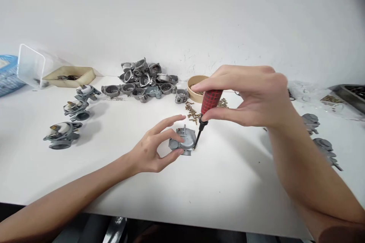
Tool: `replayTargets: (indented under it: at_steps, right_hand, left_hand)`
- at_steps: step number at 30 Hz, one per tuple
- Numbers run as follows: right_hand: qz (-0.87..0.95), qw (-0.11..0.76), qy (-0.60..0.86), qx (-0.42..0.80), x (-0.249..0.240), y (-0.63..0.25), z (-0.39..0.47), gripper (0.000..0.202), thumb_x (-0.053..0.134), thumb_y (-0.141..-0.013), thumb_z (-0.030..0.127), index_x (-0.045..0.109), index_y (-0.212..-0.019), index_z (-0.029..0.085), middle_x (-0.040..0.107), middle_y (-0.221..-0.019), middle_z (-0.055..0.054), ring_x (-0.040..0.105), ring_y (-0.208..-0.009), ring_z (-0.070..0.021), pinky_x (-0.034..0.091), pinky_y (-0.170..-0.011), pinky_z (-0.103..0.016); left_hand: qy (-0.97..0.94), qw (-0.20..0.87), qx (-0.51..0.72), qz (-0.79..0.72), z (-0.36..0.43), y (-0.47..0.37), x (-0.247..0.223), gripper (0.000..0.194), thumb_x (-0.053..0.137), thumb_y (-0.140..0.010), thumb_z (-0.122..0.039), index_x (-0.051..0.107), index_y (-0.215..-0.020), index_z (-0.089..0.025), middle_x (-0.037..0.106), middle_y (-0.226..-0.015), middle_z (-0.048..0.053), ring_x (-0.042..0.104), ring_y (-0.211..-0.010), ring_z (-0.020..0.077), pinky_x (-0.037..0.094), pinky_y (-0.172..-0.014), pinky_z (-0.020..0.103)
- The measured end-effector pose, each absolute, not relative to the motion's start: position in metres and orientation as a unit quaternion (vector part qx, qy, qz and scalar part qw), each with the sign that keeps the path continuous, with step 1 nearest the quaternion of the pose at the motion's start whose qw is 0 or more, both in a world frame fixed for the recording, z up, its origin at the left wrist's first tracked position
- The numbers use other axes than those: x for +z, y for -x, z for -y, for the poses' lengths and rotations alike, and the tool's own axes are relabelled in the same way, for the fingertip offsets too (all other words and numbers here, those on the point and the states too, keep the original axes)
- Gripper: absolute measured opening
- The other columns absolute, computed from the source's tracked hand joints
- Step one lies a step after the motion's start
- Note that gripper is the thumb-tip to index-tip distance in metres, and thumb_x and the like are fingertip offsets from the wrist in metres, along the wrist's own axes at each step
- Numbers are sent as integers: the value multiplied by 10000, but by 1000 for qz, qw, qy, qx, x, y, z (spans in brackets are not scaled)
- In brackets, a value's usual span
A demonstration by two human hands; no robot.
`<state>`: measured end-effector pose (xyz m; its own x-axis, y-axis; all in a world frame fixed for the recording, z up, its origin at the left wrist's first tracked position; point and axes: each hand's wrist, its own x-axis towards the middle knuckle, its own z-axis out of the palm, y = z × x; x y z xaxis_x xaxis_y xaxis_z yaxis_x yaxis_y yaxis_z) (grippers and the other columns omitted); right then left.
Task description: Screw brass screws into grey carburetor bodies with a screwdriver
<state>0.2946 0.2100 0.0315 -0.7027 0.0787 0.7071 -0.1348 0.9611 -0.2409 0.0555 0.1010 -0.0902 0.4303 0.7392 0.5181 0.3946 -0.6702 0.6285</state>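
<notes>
A grey metal carburetor sits on the white table in front of me. My left hand grips its left side, thumb low and fingers over the top. My right hand holds a screwdriver with a red and black handle, tilted, its shaft pointing down. The tip meets a small brass-coloured screw at the carburetor's lower right corner. Just behind the carburetor lie loose brass-coloured screws; more of them are partly hidden behind the screwdriver handle.
Grey metal bowls are heaped by the wall. A round tan tub stands beside them. Carburetor bodies with white floats line the left; more carburetors sit right, partly behind my forearm. A yellowish tray and clear bin stand back left.
</notes>
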Motion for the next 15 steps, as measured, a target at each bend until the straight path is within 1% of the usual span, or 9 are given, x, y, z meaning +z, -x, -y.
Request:
replayTargets:
  at_steps: [2,4,5,7,11,13,15]
  right_hand:
    - [923,370,-8,109,29,-292,-211,252,755,-957,273,702,-1197,214,688,-905,16,661,-839,-114,557,-757,-231]
    - [927,356,-4,114,27,-290,-210,237,708,-985,259,690,-1219,233,687,-923,21,657,-835,-105,551,-765,-226]
    - [927,356,-5,114,27,-290,-209,238,691,-992,250,685,-1230,240,686,-927,22,655,-830,-103,549,-762,-223]
    - [926,362,-7,105,27,-290,-208,238,683,-996,261,682,-1234,250,683,-923,26,654,-827,-104,541,-747,-219]
    - [925,369,3,92,28,-291,-209,236,719,-976,285,692,-1205,235,682,-903,23,654,-829,-113,527,-724,-218]
    - [925,367,3,97,28,-291,-209,230,722,-974,274,695,-1197,225,683,-907,20,652,-830,-112,527,-726,-220]
    - [927,361,3,101,28,-291,-207,215,724,-974,255,701,-1184,213,683,-916,16,648,-830,-106,523,-723,-218]
  left_hand:
    - [-820,242,398,-333,-101,-56,-91,64,681,-953,-177,626,-985,-179,595,-1414,138,663,-1175,227,564,-970,341]
    - [-822,241,401,-324,-102,-57,-93,93,689,-965,-185,602,-933,-178,670,-1305,127,702,-1080,202,584,-888,293]
    - [-821,232,409,-324,-102,-57,-94,111,700,-964,-193,599,-921,-177,684,-1280,128,707,-1070,203,585,-889,292]
    - [-814,218,420,-336,-103,-58,-97,125,712,-962,-207,601,-914,-175,688,-1270,130,712,-1054,204,583,-899,299]
    - [-786,253,417,-380,-107,-57,-102,152,682,-984,-234,579,-887,-177,678,-1264,115,708,-979,175,582,-800,267]
    - [-786,260,413,-379,-109,-56,-103,176,698,-973,-255,563,-889,-179,663,-1278,113,695,-985,172,579,-828,281]
    - [-800,251,403,-367,-110,-54,-104,275,782,-910,-310,536,-926,-187,637,-1309,129,675,-1066,210,569,-898,331]
